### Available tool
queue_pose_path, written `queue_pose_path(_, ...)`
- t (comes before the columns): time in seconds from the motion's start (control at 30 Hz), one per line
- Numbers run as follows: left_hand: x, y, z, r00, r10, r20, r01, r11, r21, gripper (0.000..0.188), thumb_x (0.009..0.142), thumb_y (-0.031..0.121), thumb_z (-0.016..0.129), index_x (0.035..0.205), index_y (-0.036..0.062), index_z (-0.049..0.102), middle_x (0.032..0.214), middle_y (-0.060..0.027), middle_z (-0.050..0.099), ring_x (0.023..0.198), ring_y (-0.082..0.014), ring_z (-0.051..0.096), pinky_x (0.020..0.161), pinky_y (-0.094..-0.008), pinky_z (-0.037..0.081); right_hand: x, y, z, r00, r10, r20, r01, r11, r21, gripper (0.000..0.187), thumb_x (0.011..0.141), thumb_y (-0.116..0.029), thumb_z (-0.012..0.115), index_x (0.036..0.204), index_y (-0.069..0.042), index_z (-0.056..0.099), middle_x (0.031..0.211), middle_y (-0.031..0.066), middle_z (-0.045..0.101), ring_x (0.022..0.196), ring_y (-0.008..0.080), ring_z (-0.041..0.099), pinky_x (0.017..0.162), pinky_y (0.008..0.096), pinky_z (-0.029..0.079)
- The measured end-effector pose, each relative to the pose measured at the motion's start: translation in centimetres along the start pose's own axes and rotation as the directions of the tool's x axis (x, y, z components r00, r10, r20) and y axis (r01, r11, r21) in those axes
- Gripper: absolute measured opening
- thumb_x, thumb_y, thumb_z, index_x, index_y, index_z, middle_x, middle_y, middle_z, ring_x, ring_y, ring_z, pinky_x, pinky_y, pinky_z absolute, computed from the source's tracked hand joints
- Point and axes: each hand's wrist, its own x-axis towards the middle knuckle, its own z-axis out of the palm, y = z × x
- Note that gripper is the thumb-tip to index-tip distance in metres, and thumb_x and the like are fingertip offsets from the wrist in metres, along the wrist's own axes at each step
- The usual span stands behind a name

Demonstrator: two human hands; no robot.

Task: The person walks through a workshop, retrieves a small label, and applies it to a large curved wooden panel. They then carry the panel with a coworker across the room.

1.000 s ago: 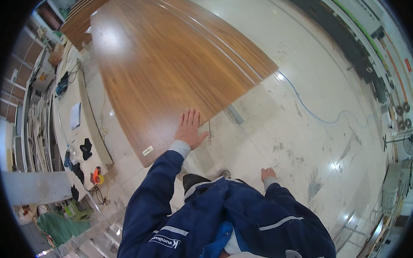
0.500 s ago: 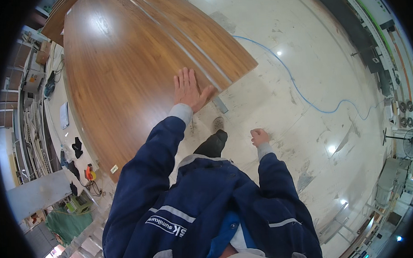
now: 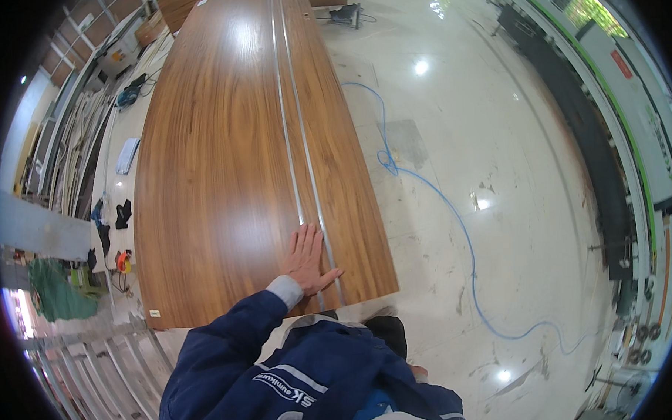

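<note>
A long brown wood-grain panel stretches away in front of me, with two thin silvery strips running along its length. Flat on its near end lies my left hand, fingers stretched forward and thumb out to the right, across the strips. It holds nothing. Of my right hand only a small bit shows low beside my jacket; its fingers are hidden. A small pale label sits at the panel's near left corner.
A blue hose winds over the pale floor at right. Along the left run a bench with a power tool, black gloves or cloths and an orange tape-like item. A metal rack stands lower left; a long machine lines the right.
My view has turned, so the panel now lies straighter ahead. The left hand stays flat on the panel, now over the strips. My right hand has dropped mostly out of sight beside my body.
</note>
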Motion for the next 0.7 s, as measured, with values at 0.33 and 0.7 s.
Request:
queue_pose_path(0.33, 3.2, 11.0, 4.0, 0.838, -0.542, -0.057, 0.544, 0.839, 0.015, 0.100, 0.087, 0.061, 0.050, 0.147, -0.0119, 0.017, 0.156, -0.0323, 0.010, 0.147, -0.0448, 0.002, 0.119, -0.0522, -0.001, 23.7, -17.3, -25.3, 0.989, -0.144, 0.026, 0.131, 0.950, 0.282, 0.028, 0.086, -0.028, 0.064, 0.088, 0.000, 0.067, 0.068, 0.0088, 0.064, 0.056, 0.0192, 0.063, 0.050, 0.0332, 0.051)
queue_pose_path(0.7, 4.1, 20.8, 8.4, 0.680, -0.727, -0.091, 0.730, 0.683, 0.005, 0.096, 0.088, 0.056, 0.049, 0.148, -0.0110, 0.015, 0.156, -0.0315, 0.010, 0.147, -0.0449, 0.001, 0.119, -0.0534, 0.000, 36.7, -34.1, -41.6, 0.942, -0.279, 0.188, 0.287, 0.958, -0.017, 0.027, 0.087, -0.023, 0.064, 0.099, 0.001, 0.061, 0.075, 0.0079, 0.061, 0.056, 0.0180, 0.059, 0.044, 0.0325, 0.046)
